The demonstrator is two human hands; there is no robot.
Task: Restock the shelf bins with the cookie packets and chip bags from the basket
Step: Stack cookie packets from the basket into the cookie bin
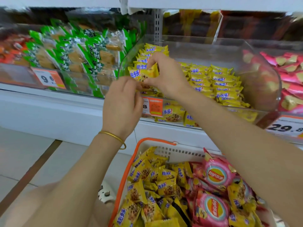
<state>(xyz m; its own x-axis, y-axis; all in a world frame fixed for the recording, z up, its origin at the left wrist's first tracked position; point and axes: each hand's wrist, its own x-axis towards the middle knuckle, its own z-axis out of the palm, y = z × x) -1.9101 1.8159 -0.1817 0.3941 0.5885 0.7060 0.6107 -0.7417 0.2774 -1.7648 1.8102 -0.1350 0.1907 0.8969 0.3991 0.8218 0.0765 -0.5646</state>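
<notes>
Head view: both hands work at the front left corner of the clear bin (262, 51). The right hand (165, 74) pinches a yellow cookie packet (144, 73) by its top, and the left hand (122, 102) has its fingers curled on the lower edge.

The bin already holds neat rows. The basket (131, 164) below is heaped with more cookie packets and pink Lay's chip bags (216, 175), so I judge most restocking remains.

The packets read "趣多多" in blue. A price tag (285, 127) at the right reads "29.8".
</notes>
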